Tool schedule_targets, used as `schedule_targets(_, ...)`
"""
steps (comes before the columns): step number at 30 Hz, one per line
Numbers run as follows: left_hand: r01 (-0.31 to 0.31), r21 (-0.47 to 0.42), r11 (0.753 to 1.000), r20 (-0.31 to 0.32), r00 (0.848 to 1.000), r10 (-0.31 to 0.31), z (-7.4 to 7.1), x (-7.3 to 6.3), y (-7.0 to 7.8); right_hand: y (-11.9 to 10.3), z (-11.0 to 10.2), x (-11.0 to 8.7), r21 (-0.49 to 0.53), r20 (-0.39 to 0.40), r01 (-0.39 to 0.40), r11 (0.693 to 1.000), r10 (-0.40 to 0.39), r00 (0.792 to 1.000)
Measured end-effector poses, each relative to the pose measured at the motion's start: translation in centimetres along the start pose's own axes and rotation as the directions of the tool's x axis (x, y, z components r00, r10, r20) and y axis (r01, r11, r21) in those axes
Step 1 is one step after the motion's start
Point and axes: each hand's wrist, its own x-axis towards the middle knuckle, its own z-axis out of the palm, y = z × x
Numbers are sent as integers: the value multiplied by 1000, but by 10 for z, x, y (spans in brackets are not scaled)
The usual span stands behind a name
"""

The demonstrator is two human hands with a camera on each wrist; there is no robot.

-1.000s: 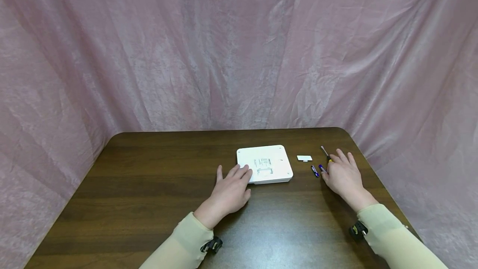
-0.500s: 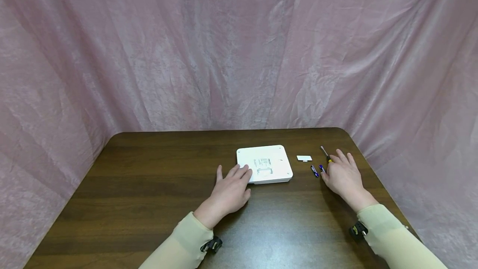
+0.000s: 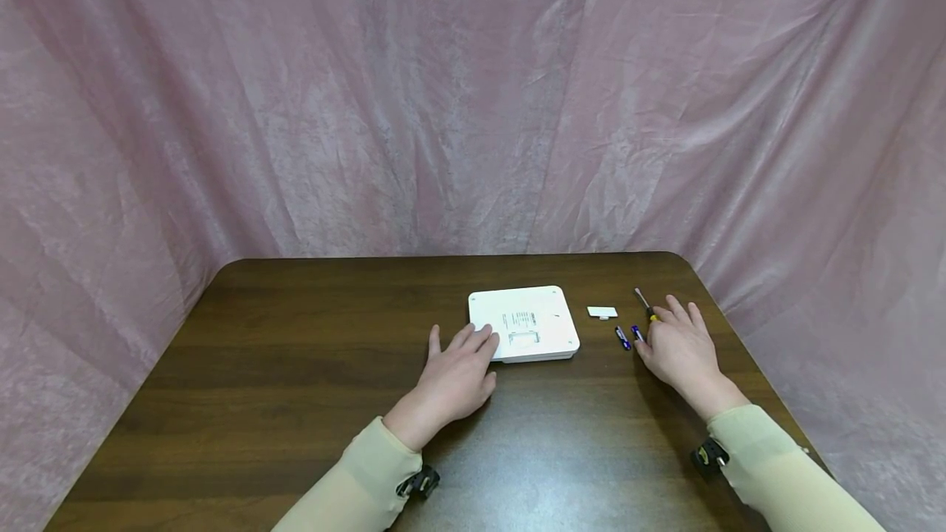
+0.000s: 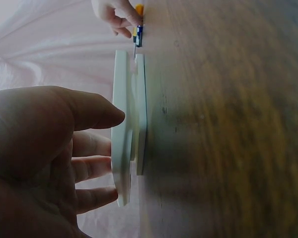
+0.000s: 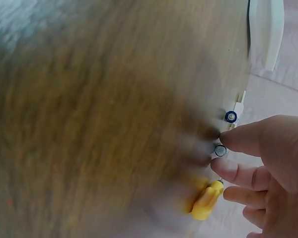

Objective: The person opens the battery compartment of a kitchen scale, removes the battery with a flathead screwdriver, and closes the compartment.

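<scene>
A white kitchen scale [image 3: 528,310] lies upside down on the table, its printed label and battery compartment facing up. My left hand [image 3: 454,380] rests straight fingers on its near left corner; in the left wrist view the thumb [image 4: 102,111] lies along its edge. At the right, my right hand [image 3: 676,347] has thumb and index finger on either side of a blue battery [image 5: 220,150], pinching it at the table. A second blue battery [image 3: 623,339] lies just left of it. Beside the right fingers is a screwdriver [image 3: 643,300] with a yellow-and-black handle, partly hidden by them.
A small white battery cover [image 3: 602,313] lies between the scale and the screwdriver. The brown wooden table [image 3: 296,368] has rounded far corners, with a pink curtain [image 3: 473,105] hanging behind it. Both wrists wear small black cameras.
Slightly less of the battery at my right thumb shows than one second ago. Both hands and the other things have stayed in place.
</scene>
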Motion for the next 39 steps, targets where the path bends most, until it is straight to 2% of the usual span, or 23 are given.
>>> schedule_targets(12,8,-7,1000,18,1000,-7,-2,0,2,-5,-3,-4,-2,-34,-25,1000,25,999)
schedule_targets(24,6,-8,1000,13,1000,-6,-2,-2,-1,-10,-8,-6,37,-86,0,999,3,996)
schedule_targets(39,2,14,1000,16,1000,-2,-7,-2,-6,-13,-5,-8,57,-128,15,998,-8,992)
